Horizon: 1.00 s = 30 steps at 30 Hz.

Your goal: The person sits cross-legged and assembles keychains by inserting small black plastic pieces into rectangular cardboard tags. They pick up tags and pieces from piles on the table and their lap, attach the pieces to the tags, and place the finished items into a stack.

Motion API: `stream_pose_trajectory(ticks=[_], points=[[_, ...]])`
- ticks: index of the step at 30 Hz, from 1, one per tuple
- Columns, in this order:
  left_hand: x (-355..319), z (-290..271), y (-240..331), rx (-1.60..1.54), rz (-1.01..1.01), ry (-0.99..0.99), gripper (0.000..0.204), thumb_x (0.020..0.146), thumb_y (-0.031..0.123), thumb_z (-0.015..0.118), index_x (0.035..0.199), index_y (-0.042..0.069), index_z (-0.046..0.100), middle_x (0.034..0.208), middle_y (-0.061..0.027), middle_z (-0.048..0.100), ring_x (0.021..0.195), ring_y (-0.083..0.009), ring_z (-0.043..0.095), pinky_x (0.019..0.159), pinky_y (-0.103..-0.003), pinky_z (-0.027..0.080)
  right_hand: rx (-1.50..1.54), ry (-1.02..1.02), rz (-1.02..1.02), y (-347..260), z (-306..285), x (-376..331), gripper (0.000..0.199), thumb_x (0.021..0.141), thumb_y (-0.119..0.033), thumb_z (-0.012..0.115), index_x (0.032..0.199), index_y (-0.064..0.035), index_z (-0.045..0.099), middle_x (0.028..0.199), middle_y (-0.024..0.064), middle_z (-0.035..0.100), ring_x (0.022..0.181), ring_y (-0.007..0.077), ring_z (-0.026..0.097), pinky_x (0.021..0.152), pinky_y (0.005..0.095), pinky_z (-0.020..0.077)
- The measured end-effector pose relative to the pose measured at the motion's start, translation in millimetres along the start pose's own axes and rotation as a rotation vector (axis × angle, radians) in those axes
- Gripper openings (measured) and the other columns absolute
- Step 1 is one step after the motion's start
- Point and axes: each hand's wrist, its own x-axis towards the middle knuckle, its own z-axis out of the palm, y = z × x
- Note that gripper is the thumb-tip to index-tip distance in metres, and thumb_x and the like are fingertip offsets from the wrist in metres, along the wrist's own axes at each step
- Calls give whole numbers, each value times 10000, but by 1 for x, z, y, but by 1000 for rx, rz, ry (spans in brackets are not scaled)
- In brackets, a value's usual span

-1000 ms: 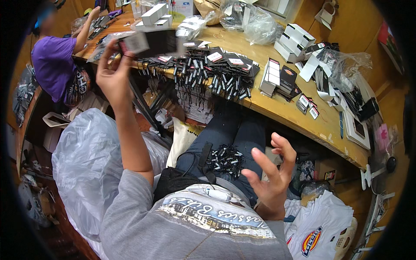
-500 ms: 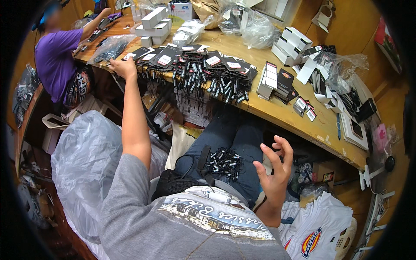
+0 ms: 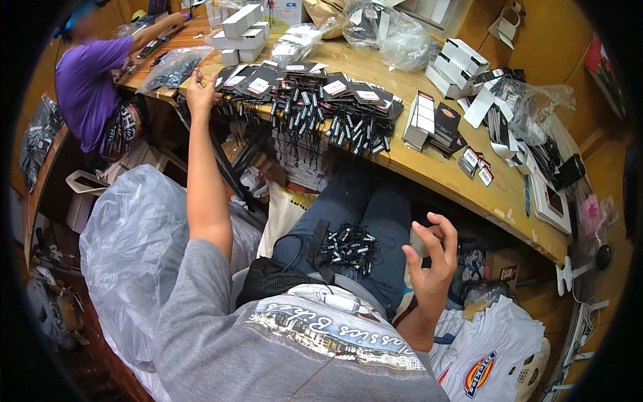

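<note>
My left hand (image 3: pixel 200 95) reaches far forward to the table edge, beside the left end of a row of black hang tags (image 3: pixel 258 86) with white stickers. Its fingers are apart and I see nothing in them. Black strings (image 3: pixel 309 110) with small pale-printed pieces dangle from the tags over the edge. Above my right thigh my right hand (image 3: pixel 432 261) hovers with loosely curled, spread fingers, holding nothing. A heap of loose tag strings (image 3: pixel 349 248) rests on my lap, between my hands.
White boxes (image 3: pixel 242 33) stand behind the tags. Stacked cards (image 3: pixel 420 120) and small tags (image 3: pixel 477 165) lie to the right on the wooden table (image 3: pixel 462 194). A big plastic bag (image 3: pixel 134 248) bulges at my left; white shirts (image 3: pixel 489 348) lie at my right. A person in purple (image 3: pixel 94 87) works at far left.
My left hand has shifted slightly right and drawn up off the leftmost tags, its fingers now raised. My right hand has barely moved. The view has shifted slightly.
</note>
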Motion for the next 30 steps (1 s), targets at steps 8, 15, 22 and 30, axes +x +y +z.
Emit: stream_pose_trajectory(ticks=[8, 15, 22, 30], points=[[-11, -4, -48, -625, -85, 161, 847, 746, 153, 583, 1284, 75, -67, 1179, -160, 332, 526, -198, 569, 403, -232, 429, -10, 35, -4, 3, 1, 0, 308, 629, -110, 652, 921, -58, 568, 1009, 100, 475, 710, 202, 491, 678, 296, 386], [-7, 4, -91, -1199, -604, 175, 408, 778, -7, 402, 1093, -96, 159, 941, -288, 437, 670, -344, 568, 523, -319, 532, -11, 49, 27, 9, -4, -1, 283, 633, -91, 648, 900, -38, 571, 977, 103, 488, 691, 199, 500, 668, 300, 398], [9, 2, -95, -1646, -1369, 280, 452, 842, 64, 281, 1239, -31, 86, 1198, -244, 288, 845, -400, 514, 673, -427, 504, -43, 88, 93, 15, -10, -4, 253, 638, -48, 636, 882, -30, 574, 950, 104, 503, 722, 219, 514, 673, 300, 412], [28, -22, -131, -1646, -1051, 198, 303, 872, 147, 230, 1049, -69, 346, 906, -234, 524, 731, -300, 562, 570, -348, 485, -38, 48, 173, 37, -9, -8, 208, 657, -44, 609, 863, -47, 576, 860, 86, 546, 711, 227, 524, 644, 297, 394]])
